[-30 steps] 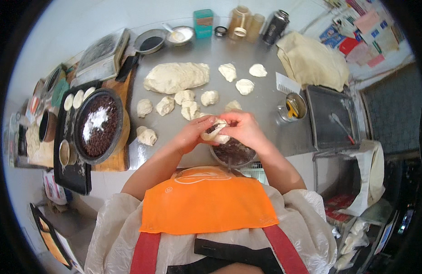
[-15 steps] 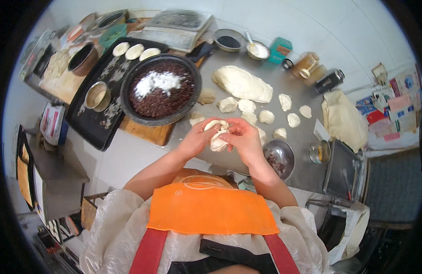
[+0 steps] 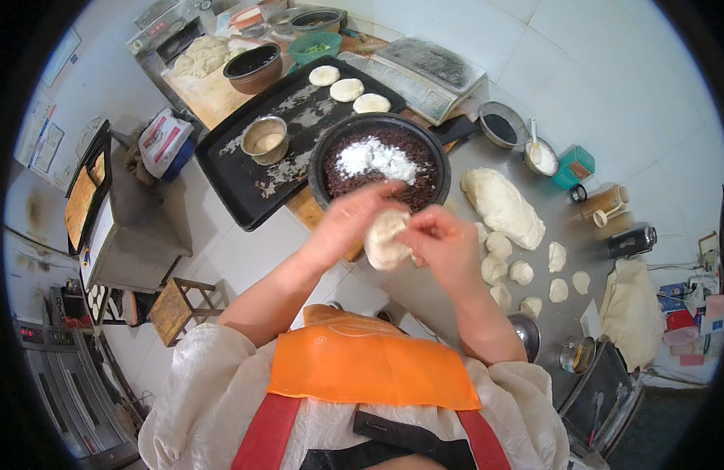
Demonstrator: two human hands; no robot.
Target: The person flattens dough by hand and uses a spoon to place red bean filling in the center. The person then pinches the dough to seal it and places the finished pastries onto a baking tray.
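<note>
My right hand (image 3: 444,247) pinches a pale, filled piece of dough (image 3: 385,243) in front of the dark round pan (image 3: 438,164) of reddish-brown filling topped with white powder. My left hand (image 3: 350,223) is at the dough's left, its fingers blurred by motion over the pan's near edge, so their grip is unclear. To the right, a long dough lump (image 3: 503,210) and several small pieces (image 3: 522,272) lie on the steel worktop (image 3: 534,337). A black tray (image 3: 244,192) at the left bears three flat dough rounds (image 3: 346,89) and a small metal cup (image 3: 264,141).
A wooden board (image 3: 205,102) with dough and bowls is at the back left, a powder-dusted scale (image 3: 428,70) behind the pan. Small bowls (image 3: 503,129), jars (image 3: 604,204) and a cloth (image 3: 628,313) line the right. A wooden stool (image 3: 174,305) stands at lower left.
My view has swung left, bringing the pan behind my hands. The dough has turned to show a rounded face, and my left fingers have lifted above it.
</note>
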